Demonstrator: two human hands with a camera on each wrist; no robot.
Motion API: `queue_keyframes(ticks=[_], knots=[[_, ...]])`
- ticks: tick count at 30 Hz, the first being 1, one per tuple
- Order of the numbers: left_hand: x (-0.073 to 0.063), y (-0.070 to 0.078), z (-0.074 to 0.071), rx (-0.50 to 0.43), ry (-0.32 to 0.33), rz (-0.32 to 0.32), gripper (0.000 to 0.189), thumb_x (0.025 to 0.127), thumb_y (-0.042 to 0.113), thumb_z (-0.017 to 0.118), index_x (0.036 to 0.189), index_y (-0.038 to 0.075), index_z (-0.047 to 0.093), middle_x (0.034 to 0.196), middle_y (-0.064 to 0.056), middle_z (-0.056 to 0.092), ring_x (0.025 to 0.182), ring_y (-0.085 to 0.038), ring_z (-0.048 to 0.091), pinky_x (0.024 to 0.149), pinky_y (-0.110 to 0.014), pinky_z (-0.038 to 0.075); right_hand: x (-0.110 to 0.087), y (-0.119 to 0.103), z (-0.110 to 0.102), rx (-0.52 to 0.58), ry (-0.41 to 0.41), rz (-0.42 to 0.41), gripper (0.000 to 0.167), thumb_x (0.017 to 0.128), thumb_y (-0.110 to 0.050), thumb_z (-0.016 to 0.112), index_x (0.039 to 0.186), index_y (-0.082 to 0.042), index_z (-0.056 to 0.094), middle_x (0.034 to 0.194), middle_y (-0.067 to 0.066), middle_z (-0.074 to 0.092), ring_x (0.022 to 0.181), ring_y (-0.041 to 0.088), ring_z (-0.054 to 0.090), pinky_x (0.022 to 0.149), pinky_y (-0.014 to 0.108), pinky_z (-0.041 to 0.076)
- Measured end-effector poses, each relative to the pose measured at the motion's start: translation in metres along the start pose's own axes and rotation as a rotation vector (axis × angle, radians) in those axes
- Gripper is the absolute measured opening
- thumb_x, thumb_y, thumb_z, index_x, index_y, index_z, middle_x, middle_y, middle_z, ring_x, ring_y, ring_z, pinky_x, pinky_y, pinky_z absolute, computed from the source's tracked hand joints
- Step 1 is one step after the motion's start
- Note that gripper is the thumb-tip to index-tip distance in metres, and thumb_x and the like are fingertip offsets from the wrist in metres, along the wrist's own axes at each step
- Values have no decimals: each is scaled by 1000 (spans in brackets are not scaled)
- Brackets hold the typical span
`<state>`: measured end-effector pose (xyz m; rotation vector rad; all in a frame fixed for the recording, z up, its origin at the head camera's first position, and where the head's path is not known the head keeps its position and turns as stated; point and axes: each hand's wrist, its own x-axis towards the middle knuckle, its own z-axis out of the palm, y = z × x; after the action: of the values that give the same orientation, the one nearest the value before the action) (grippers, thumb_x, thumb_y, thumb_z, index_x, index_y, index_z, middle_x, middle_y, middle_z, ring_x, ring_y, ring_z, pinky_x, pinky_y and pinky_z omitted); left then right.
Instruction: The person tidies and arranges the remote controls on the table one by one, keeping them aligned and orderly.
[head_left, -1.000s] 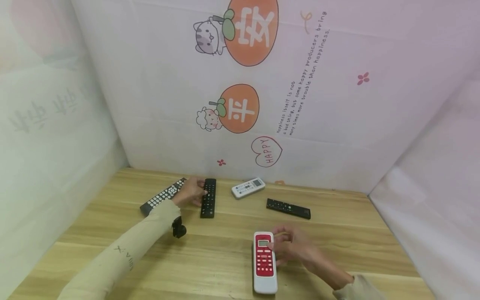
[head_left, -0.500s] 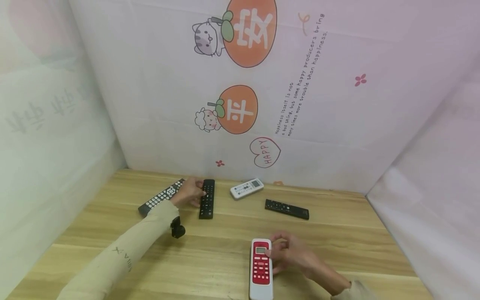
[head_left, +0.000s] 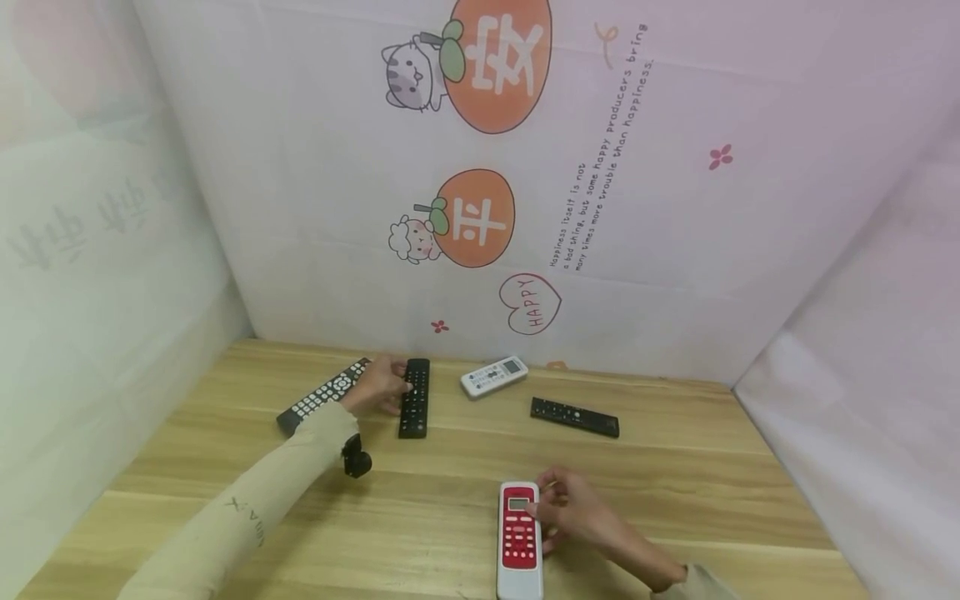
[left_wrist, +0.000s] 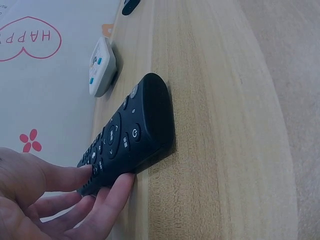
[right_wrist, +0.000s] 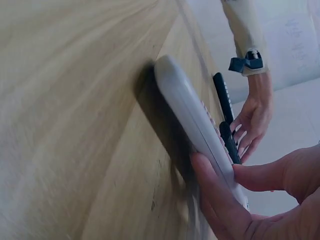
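My left hand (head_left: 381, 383) pinches the side of a slim black remote control (head_left: 415, 400), thumb on its buttons and fingers under its edge in the left wrist view. That remote lies lengthwise near the back of the table. Lower right, my right hand (head_left: 573, 510) grips a white remote control with a red button panel (head_left: 519, 537) by its right side, thumb on the front beside the small screen. In the right wrist view this white remote (right_wrist: 192, 112) is tilted, with a gap and a shadow between its near end and the wood.
A grey-black remote with white buttons (head_left: 326, 392) lies left of my left hand, partly behind the wrist. A small white remote (head_left: 495, 377) and a short black one (head_left: 574, 417) lie toward the back of the wooden table (head_left: 420, 525). Printed white cloth (head_left: 637, 317) walls the back and sides.
My right hand has brought the red-panelled remote slightly toward me and left. My left hand stays on the slim black remote, which has hardly moved.
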<state>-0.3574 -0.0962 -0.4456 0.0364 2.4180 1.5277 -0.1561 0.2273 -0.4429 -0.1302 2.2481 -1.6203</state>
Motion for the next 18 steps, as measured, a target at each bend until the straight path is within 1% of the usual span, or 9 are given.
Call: queue_keyframes(ticks=[6, 10, 13, 15, 18], knots=[[-2, 1, -1, -7, -4, 11, 67, 95, -10, 62, 156, -11, 34, 152, -36, 41, 121, -48, 62, 70, -39, 70, 2, -2, 3, -95, 26, 32, 37, 94, 3, 70, 122, 18, 51, 92, 18, 62, 70, 24, 65, 61, 45, 70], [-1, -1, -1, -17, -5, 21, 65, 95, -11, 61, 155, -12, 35, 151, -36, 41, 122, -49, 61, 70, -39, 71, 4, -5, 5, -149, 26, 70, 32, 95, 1, 70, 120, 15, 55, 90, 16, 62, 66, 22, 65, 59, 42, 69], [0, -4, 0, -29, -12, 30, 61, 95, -11, 60, 153, -12, 38, 147, -36, 43, 119, -48, 62, 70, -41, 71, 5, -7, 4, -187, 21, 91, 27, 95, 1, 70, 116, 12, 57, 88, 14, 62, 63, 21, 65, 58, 40, 68], [0, -6, 1, -32, -14, 37, 59, 96, -11, 60, 151, -12, 40, 146, -36, 45, 117, -48, 63, 69, -41, 71, 6, -6, 4, -202, 16, 86, 24, 95, 1, 70, 113, 11, 58, 86, 14, 62, 63, 21, 65, 57, 40, 68], [-1, -4, 1, -23, -17, 40, 58, 96, -11, 59, 151, -12, 41, 146, -37, 45, 118, -49, 63, 70, -41, 71, 9, -7, 2, -226, 1, 84, 21, 95, 1, 69, 110, 10, 58, 84, 14, 63, 62, 21, 66, 56, 38, 68]])
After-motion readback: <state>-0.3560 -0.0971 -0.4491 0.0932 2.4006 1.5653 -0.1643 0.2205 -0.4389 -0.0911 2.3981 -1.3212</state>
